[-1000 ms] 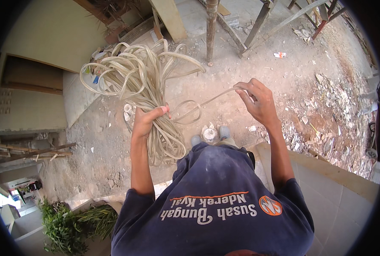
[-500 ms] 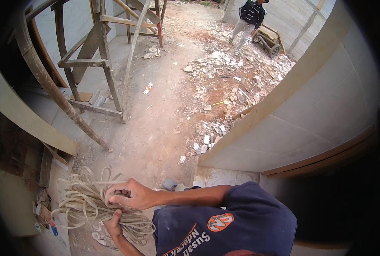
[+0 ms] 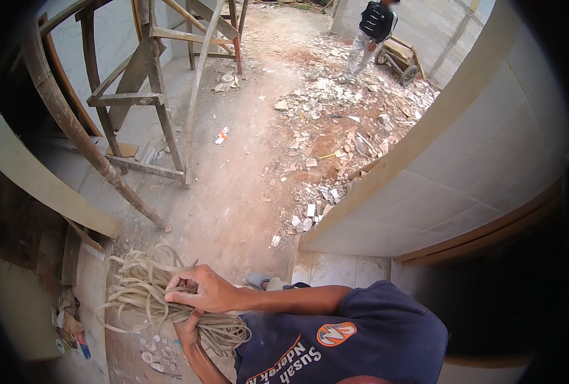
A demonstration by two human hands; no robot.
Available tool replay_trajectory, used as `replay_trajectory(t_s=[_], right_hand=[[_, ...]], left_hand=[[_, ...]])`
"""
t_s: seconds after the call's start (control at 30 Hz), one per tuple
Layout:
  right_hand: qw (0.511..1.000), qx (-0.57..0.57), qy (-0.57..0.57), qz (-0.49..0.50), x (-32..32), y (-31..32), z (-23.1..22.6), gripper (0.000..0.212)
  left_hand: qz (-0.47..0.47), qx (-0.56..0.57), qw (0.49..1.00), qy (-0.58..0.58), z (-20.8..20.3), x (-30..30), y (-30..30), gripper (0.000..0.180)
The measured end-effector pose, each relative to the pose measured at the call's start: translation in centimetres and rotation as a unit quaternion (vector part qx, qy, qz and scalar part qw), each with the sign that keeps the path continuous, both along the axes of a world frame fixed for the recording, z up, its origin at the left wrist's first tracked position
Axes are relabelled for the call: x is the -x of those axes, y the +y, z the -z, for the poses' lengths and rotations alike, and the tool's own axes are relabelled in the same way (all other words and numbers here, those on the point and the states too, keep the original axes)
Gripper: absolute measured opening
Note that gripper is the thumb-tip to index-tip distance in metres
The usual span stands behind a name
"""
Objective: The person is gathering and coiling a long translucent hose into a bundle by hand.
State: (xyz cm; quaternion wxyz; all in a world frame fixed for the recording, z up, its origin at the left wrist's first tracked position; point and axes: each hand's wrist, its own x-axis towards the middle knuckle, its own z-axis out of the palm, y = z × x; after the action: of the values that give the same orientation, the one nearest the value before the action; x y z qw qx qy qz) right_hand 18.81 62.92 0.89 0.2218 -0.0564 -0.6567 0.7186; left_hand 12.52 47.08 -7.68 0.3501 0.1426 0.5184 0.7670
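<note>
A loose, many-looped bundle of pale cord (image 3: 134,291), dull beige and perhaps thin tubing, hangs in front of my body at the lower left. My right hand (image 3: 206,288) is closed over its upper side, thumb and fingers bent around some strands. Under it, my left hand (image 3: 188,329) grips the gathered part from below, thumb up. Loops fan out to the left past both hands, and a shorter end of the bundle lies against my dark blue shirt (image 3: 355,333). My fingertips are partly hidden among the strands.
Wooden scaffolding (image 3: 127,99) and a slanting pole (image 3: 99,153) stand left. Broken rubble (image 3: 335,128) covers the ground ahead right, beside a tiled wall (image 3: 457,173). Farther off, a person (image 3: 374,29) stands near a wooden handcart (image 3: 403,57). Litter (image 3: 70,320) lies lower left.
The bundle and both hands have shifted slightly right in view, and its loops hang differently. Both hands keep their grip. The far person's legs have changed stance.
</note>
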Motion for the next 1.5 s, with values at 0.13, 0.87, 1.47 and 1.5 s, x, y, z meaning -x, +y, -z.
replay_trajectory(t_s=[0.13,0.87,1.47,1.5], right_hand=[[1.000,-0.013,0.017,0.001,0.5,0.2,0.5,0.027],[0.929,-0.259,-0.162,-0.207,-3.0,6.8,10.5,0.051],[0.989,-0.117,-0.051,-0.069,-0.1,6.1,10.3,0.016],[0.988,-0.136,-0.043,-0.050,0.6,5.7,9.6,0.016]], left_hand=[[-0.004,0.032,0.999,-0.013,3.8,0.8,-2.2,0.081],[0.021,-0.239,0.969,-0.064,-3.2,3.1,-3.5,0.055],[0.087,-0.432,0.896,-0.052,-5.4,4.7,-8.8,0.051],[0.099,-0.437,0.892,-0.055,-5.1,4.5,-9.0,0.051]])
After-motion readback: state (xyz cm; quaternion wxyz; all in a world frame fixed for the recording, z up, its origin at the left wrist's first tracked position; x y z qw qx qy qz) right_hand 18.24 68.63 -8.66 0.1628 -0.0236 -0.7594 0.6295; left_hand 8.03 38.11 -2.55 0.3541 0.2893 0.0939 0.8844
